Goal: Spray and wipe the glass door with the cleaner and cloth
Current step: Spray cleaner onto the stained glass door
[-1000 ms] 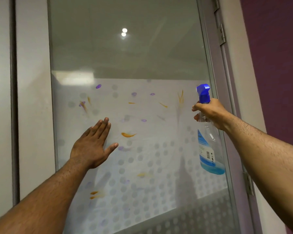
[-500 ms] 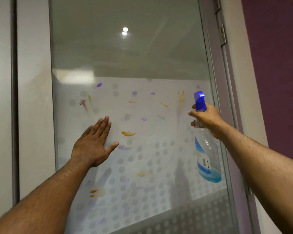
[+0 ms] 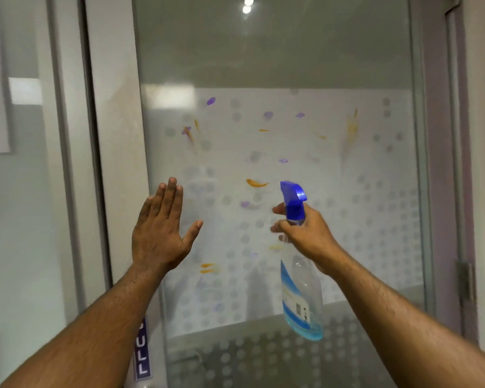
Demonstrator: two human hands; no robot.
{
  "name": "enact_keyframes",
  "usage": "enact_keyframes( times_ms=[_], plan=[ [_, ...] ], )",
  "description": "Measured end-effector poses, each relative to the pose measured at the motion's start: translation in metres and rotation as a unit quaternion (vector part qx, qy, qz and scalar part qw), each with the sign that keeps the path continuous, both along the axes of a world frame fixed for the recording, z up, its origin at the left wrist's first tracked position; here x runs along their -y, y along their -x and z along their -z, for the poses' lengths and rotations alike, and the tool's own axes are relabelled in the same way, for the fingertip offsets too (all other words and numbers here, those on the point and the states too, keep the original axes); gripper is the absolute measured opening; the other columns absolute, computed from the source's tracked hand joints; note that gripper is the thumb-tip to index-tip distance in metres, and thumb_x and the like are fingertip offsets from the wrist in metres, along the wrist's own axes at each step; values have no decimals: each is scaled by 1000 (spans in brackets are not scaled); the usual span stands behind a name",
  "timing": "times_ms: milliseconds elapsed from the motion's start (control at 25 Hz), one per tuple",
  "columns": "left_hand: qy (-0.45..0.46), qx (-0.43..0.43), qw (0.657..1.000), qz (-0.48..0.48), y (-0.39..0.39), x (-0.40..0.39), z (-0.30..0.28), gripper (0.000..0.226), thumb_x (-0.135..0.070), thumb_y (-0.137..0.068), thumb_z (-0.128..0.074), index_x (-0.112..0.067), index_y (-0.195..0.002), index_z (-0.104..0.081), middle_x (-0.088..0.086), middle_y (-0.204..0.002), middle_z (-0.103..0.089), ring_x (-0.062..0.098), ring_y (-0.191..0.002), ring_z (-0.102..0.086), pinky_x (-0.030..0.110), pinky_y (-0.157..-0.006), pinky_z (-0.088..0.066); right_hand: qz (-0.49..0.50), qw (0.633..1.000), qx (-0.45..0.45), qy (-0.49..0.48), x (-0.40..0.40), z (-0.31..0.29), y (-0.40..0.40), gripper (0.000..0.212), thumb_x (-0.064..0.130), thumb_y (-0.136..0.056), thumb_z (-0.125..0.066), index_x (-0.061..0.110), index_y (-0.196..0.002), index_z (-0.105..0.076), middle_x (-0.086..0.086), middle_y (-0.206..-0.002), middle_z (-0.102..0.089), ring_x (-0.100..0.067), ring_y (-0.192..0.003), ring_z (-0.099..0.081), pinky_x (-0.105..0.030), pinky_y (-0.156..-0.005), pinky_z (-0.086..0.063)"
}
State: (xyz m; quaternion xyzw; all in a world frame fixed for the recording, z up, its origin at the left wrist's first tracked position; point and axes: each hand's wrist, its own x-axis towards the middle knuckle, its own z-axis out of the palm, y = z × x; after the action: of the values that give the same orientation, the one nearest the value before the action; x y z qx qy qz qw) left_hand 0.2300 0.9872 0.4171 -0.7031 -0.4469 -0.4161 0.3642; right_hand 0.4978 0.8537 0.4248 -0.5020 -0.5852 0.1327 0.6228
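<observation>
The glass door (image 3: 305,65) fills the view, clear on top and frosted with grey dots below, marked by several orange and purple smears (image 3: 256,182). My right hand (image 3: 305,233) grips the neck of a clear spray bottle (image 3: 301,298) with a blue trigger head and a little blue liquid at the bottom, nozzle pointing left at the glass. My left hand (image 3: 160,233) is raised flat with fingers straight near the door's left edge; whether it touches the glass is unclear. No cloth is in view.
A pale door frame (image 3: 115,135) runs down the left with a blue "PULL" sign (image 3: 142,351) low on it. More glass panelling (image 3: 20,219) lies further left. A hinge (image 3: 465,284) sits on the right frame beside a pale wall.
My right hand has carried the spray bottle down and left, toward the middle of the glass. My left hand has turned more upright, and the view has shifted.
</observation>
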Motion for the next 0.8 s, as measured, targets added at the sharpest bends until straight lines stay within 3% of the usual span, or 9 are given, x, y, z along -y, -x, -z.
enact_keyframes(
  times_ms=[240,400,520,640,800],
  plan=[
    [19,45,996,-72,31,-2,24,83,-63,-95,-18,-11,-158,-8,3,-167,1,18,-154,2,37,-124,-1,-108,993,20,41,-3,40,67,23,12,-86,-63,23,-105,-59,10,-106,-68,-15,-72,-73,-27,-71,-57],
    [47,70,995,-56,37,-6,33,83,-64,-94,-12,-13,-158,4,1,-166,12,15,-153,7,31,-123,6,-97,990,72,67,-11,56,84,22,14,-87,-63,24,-106,-58,13,-94,-67,-6,-73,-71,-15,-63,-49],
    [53,70,995,-47,38,-9,34,81,-62,-95,-8,-13,-157,6,0,-165,16,13,-152,10,27,-122,9,-83,995,32,49,-13,62,79,26,11,-86,-64,27,-105,-55,12,-100,-66,-11,-73,-72,-19,-65,-53],
    [54,79,995,-32,35,-8,35,82,-65,-95,-8,-15,-157,7,-1,-165,15,13,-152,10,28,-122,9,-49,998,-10,29,-12,65,62,27,10,-86,-64,32,-100,-55,11,-99,-67,-12,-72,-72,-17,-60,-52],
    [20,38,999,7,12,-5,36,83,-64,-95,-15,-11,-158,-3,3,-167,4,17,-154,3,33,-124,1,-7,1000,10,19,-9,67,28,30,13,-87,-66,30,-107,-53,14,-102,-65,-12,-79,-70,-13,-60,-51]
  ],
)
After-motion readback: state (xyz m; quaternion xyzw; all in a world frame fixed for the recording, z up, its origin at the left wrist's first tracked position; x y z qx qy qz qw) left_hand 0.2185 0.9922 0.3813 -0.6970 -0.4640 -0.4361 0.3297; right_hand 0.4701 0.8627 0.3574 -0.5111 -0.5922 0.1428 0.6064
